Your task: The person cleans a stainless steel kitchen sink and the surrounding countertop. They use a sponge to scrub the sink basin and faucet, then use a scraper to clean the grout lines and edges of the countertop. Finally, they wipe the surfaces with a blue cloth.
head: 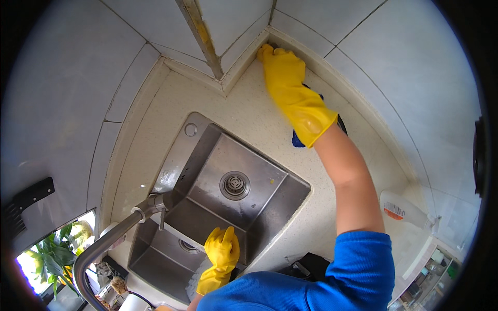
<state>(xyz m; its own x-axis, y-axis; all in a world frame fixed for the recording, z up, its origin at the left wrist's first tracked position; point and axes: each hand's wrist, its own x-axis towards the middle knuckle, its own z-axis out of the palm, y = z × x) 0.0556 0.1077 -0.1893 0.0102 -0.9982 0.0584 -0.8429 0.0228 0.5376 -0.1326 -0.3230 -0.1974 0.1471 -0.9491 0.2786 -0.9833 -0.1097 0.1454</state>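
Observation:
My right hand (pixel 284 72), in a yellow rubber glove, reaches into the far corner of the pale speckled countertop (pixel 253 105). Its bent fingers press where the low backsplashes meet. A bit of something dark shows at the fingertips, but the glove hides most of it. Under that wrist lie a dark blue cloth (pixel 297 140) and a black object (pixel 341 123), both partly covered. My left hand (pixel 222 248), gloved the same way, is by the divider of the stainless steel double sink (pixel 278 202), its fingers bent downward. Whether it grips anything is hidden.
A curved metal faucet (pixel 87 260) arches over the sink's left side. On the right lies a white spray bottle (pixel 402 210). Black bundled material (pixel 307 266) sits by the front edge. Tiled walls (pixel 323 23) enclose the corner; a black-handled knife (pixel 37 192) hangs at left.

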